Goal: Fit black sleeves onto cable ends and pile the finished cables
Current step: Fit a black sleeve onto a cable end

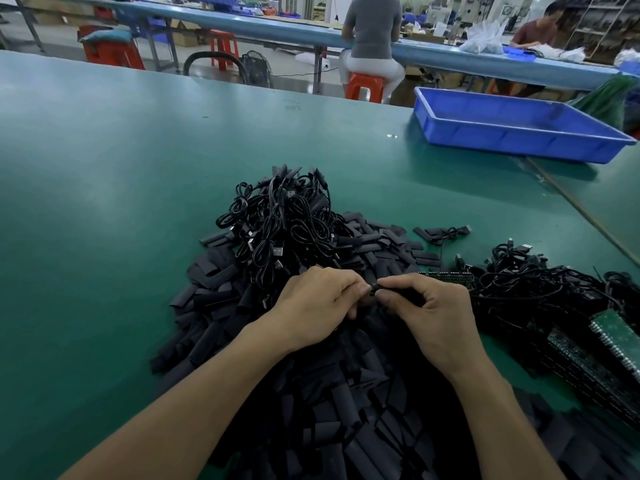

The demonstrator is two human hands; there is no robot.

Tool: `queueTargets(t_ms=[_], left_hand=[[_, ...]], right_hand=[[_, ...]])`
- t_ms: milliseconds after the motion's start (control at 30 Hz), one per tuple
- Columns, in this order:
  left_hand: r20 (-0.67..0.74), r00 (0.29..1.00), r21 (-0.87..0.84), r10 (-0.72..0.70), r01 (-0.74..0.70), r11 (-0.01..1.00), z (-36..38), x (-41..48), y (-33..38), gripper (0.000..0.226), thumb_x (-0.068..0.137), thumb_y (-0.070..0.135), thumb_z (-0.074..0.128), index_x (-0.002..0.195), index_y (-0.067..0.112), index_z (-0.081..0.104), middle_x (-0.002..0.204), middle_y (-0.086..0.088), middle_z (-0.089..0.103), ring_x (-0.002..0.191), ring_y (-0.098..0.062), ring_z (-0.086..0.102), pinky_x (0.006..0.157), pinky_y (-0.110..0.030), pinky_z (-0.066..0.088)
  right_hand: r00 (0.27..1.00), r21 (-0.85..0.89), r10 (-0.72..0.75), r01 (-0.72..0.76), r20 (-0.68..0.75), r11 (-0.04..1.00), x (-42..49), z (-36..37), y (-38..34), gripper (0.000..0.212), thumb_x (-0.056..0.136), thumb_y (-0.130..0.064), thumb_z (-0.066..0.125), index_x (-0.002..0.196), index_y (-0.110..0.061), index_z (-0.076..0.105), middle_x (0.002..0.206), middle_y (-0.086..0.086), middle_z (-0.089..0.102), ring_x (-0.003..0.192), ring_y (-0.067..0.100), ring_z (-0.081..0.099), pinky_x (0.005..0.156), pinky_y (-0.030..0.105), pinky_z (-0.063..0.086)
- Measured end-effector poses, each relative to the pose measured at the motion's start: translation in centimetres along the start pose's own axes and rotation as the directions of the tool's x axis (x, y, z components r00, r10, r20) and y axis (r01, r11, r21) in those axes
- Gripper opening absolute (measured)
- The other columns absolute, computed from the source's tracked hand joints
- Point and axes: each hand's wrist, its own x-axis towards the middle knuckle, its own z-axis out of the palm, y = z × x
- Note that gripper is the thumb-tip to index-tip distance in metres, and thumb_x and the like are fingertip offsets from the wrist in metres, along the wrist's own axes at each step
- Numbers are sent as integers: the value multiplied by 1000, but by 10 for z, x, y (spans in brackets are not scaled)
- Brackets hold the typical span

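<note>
Right now both hands meet over the heap of loose sleeves (214, 299). The left hand (322, 299) pinches a cable end (371, 289) between thumb and curled fingers. The right hand (436, 317) pinches what looks like a sleeve (398, 293), and the two parts touch. Both are probably light. The sleeve seems soft and easily squashed, so hold it near its mouth; grip the limp cable just behind its stiff plug. Coiled cables (277, 230) are piled at twelve o'clock of the hands.

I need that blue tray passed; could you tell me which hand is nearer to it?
Right. The right hand is near-side and left of the blue tray; the left hand is farther left.
</note>
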Motion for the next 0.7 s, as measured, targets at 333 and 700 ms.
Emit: queueTargets(t_ms=[333, 700], left_hand=[[-31, 999, -50, 39, -41, 998, 0, -2, 0, 27, 104, 38, 47, 82, 42, 62, 71, 25, 67, 64, 3, 60, 70, -29, 49], [-144, 989, -247, -23, -14, 969, 7, -1, -2, 23, 101, 35, 56, 83, 28, 68, 68, 18, 70, 60, -2, 66, 71, -37, 58]], right_hand=[[999, 82, 36, -35, -12, 996, 0, 4, -4, 29, 77, -18, 83, 95, -38, 74, 89, -27, 73, 83, -6, 69, 74, 7, 50], [939, 204, 205, -151, -277, 967, 1, 11, -8, 30, 75, -19, 85, 92, -40, 72, 83, -26, 73, 79, -2, 71, 74, 8, 52]])
